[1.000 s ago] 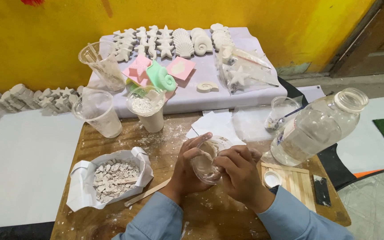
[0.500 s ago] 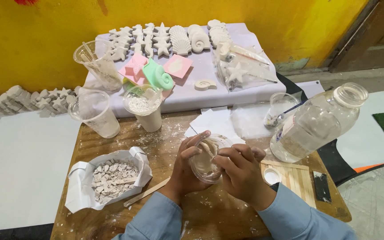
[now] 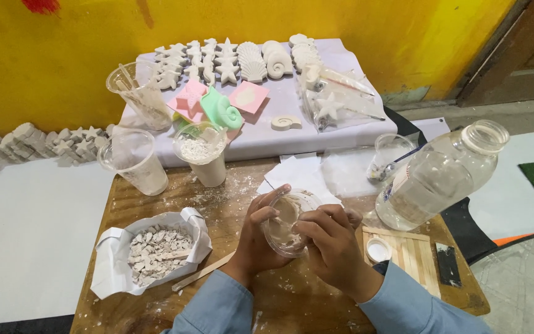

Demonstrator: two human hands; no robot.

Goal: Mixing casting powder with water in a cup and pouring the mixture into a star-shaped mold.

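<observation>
Both hands meet over the front middle of the wooden surface (image 3: 156,204), wrapped round a small clear plastic cup (image 3: 288,224) holding pale wet plaster. Left hand (image 3: 261,238) cups its left side, grip closed on the wall, thumb over the rim. Right hand (image 3: 335,247) closes on its right side, fingers curled across the rim; whether a fingertip dips into the mix cannot be told from this angle. Near the front left corner: white paper bag (image 3: 112,266) of broken plaster chips, a flat wooden stick (image 3: 202,272) lying just beside it. Toward the back edge: two clear cups, one empty (image 3: 134,162), one with white powder (image 3: 202,154). At the right edge a large clear bottle (image 3: 440,176), uncapped, appears tilted; its white cap (image 3: 378,249) lies on a slatted wooden board (image 3: 412,253). Behind the surface, a cloth-covered table (image 3: 341,124) carries white shell and starfish casts (image 3: 230,62) and pink and green moulds (image 3: 217,105).
</observation>
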